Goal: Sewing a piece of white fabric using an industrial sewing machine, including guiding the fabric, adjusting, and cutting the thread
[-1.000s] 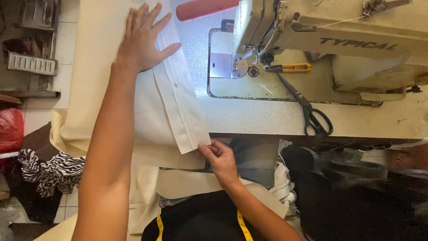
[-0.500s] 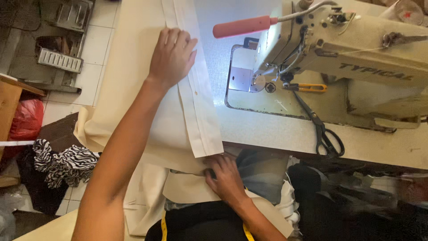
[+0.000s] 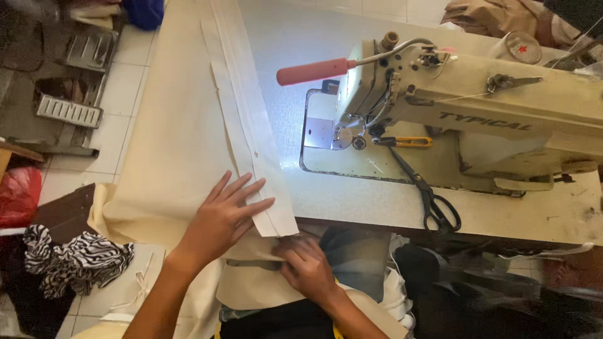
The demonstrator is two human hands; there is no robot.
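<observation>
Cream fabric getting lined up at the sewing table

The long white folded strip runs from the top centre of the frame down to the table edge, lying on the big cream fabric that hangs off the left side. The left hand is spread flat with fingers apart, pressing the cloth right beside the strip's lower end. The right hand is just below the table edge, fingers pinched on the fabric edge under the strip's corner. Looks to me like it's all lining-up so far: nothing sits under the needle of the sewing machine at upper right, so any stitching seems yet to come. Black scissors lie on the table right of centre, well apart from both hands. A zebra-print cloth sits on the floor at lower left.
</observation>
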